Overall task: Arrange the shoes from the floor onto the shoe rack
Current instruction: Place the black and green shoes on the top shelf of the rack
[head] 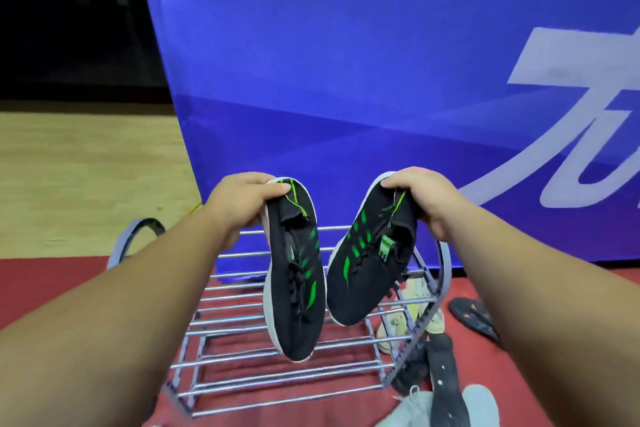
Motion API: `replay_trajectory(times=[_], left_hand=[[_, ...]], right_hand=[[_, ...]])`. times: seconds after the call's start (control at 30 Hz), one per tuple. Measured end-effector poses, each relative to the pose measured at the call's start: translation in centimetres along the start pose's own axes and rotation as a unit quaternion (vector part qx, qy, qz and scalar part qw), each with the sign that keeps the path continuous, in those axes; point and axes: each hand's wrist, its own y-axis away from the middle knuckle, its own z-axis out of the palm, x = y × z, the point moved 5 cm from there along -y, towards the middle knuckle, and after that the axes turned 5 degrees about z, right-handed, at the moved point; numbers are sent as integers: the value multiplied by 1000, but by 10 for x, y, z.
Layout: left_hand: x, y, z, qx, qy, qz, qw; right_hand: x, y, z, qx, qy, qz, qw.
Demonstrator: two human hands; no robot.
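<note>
Directly behind the shoe rack (242,255) stands a large blue banner (346,62). Its big white strokes are cut off by the frame edge and cannot be read. The rack, a frame of silver bars with curved ends, stands on a red carpet (52,288).

Above the rack's upper bars hang two black sneakers with green stripes and white soles, heels up and toes down, their toes close together. The left hand (239,201) grips the heel of the left sneaker (298,288), and the right hand (426,198) is curled round the heel of the right sneaker (367,274).

A pale sneaker pair (394,326) lies on the carpet at the rack's right end, partly seen through its bars. A dark slipper (474,317) lies further right of the rack. A green tongue tag (386,248) on the right sneaker bears marks too small to read.
</note>
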Motion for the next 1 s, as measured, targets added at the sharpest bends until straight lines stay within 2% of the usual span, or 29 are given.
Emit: replay_trajectory(times=[0.13, 0.27, 0.37, 0.47, 0.57, 0.67, 0.83, 1.0], left_hand=[[-23, -37, 29, -24, 38, -34, 998], [-46, -66, 41, -24, 68, -77, 994], [-67, -81, 45, 14, 77, -117, 990], [-86, -86, 51, 56, 99, -143, 983], [-98, -80, 55, 66, 81, -167, 980], [-99, -68, 52, 60, 44, -177, 981], [-80, -41, 50, 6, 0, -170, 985], [-81, -8, 45, -48, -91, -184, 978]], right_hand=[[11, -44, 0, -38, -3, 46, 998], [21, -78, -1, -41, -15, 77, 996], [32, -98, 9, -28, -5, 96, 995], [46, -107, 20, 22, -1, 94, 995], [66, -105, 30, 47, 6, 90, 995], [83, -89, 33, 69, 66, 92, 991], [95, -60, 28, 65, 175, 86, 979], [101, -26, 17, 91, 193, 75, 974]])
